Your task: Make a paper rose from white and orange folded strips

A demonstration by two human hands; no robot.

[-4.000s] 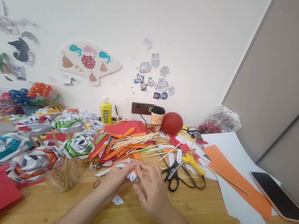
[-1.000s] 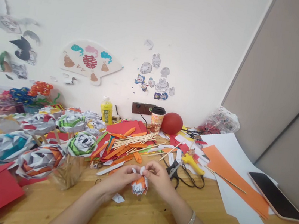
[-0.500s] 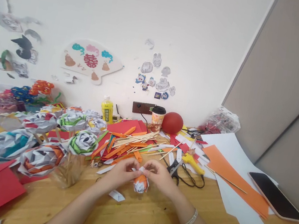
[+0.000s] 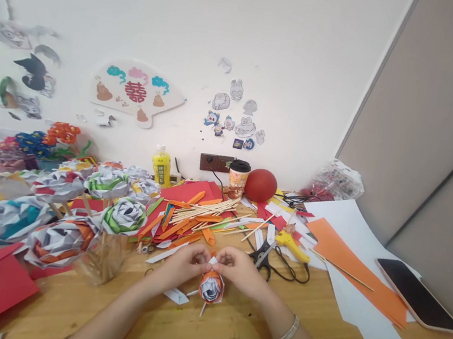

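Between my two hands is a small orange and white paper flower (image 4: 211, 287), its spiral face turned toward me and a pale strip sticking out below it. My left hand (image 4: 189, 264) pinches the flower's upper left edge. From the other side, my right hand (image 4: 238, 271) pinches the upper right edge, close to the left fingertips. A white paper point shows between the fingers. On the table just left of the flower lies a folded white paper piece (image 4: 177, 296). Black-handled scissors (image 4: 261, 258) rest beyond my right hand.
Finished paper flowers (image 4: 63, 238) crowd the left, by a clear cup of sticks (image 4: 102, 261). Wooden sticks (image 4: 202, 214) and orange strips (image 4: 176, 230) pile ahead. A yellow glue gun (image 4: 294, 247), orange paper (image 4: 359, 271) and phone (image 4: 417, 294) lie right; a lidded cup (image 4: 237, 180) stands behind.
The flower has tilted so its spiral face shows more toward me, and a thin pale strip now sticks out beneath it. Both hands keep pinching its top in nearly the same place.
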